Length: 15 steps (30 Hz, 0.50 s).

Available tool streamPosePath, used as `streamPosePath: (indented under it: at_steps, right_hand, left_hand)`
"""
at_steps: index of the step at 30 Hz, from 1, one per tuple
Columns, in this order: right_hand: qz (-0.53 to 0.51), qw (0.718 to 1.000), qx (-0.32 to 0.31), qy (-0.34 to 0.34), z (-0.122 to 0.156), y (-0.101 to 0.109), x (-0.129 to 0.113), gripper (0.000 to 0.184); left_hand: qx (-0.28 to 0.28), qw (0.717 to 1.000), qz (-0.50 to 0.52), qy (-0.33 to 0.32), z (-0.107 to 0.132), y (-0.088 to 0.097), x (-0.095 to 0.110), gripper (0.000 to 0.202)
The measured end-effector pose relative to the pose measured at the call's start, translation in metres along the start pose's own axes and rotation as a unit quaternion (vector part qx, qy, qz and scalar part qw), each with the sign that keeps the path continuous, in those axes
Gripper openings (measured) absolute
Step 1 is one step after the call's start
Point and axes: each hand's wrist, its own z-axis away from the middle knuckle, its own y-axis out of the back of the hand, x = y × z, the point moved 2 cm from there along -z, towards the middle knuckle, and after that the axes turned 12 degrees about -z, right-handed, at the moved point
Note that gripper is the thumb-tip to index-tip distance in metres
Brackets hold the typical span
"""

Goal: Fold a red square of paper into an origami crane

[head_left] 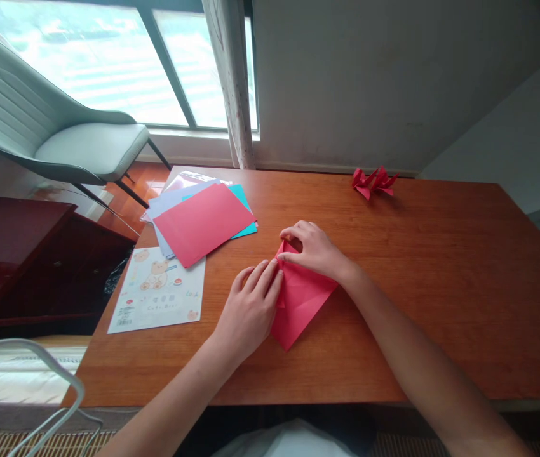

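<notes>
Pinching the far corner of a folded red paper (305,295), the right hand (315,249) curls its thumb and fingers in a loop. The left hand (251,301) lies just beside it, palm down, with its fingers close together and their tips at the paper's left edge; its thumb is hidden, so I cannot tell whether it pinches too. The paper sits on the wooden table (441,279), beneath and between the two hands, with one point reaching toward the person, nearer than the fingertips. Some of its folds are covered by the fingers.

To the left of the left hand and farther out, a loose red sheet (206,223) tops a fanned pile, with a teal sheet (246,231) and a pale blue sheet (159,206) showing from under it. Nearer, left of the left hand, lies a white sheet (150,298) printed with bears, its far edge partly under the pile. Beyond the right hand and to its right, red folded figures (375,183) stand near the table's far edge.
</notes>
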Motion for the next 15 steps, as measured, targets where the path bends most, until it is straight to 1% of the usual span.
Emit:
streamPosePath:
  at_steps: [2, 10, 15]
  right_hand:
    - [0.014, 1.0, 0.005, -0.007, 0.0002, -0.0021, -0.0004, 0.034]
    - [0.034, 0.998, 0.039, -0.026, -0.0045, -0.0078, -0.0011, 0.014]
    - [0.024, 0.998, 0.045, -0.032, -0.0064, -0.0072, 0.0004, 0.011]
  left_hand:
    - [-0.002, 1.0, 0.001, 0.001, -0.0001, 0.0003, 0.0, 0.048]
    - [-0.002, 1.0, 0.007, 0.002, 0.0001, 0.0008, 0.0, 0.048]
    - [-0.011, 1.0, 0.005, 0.002, 0.0005, -0.0006, 0.0001, 0.048]
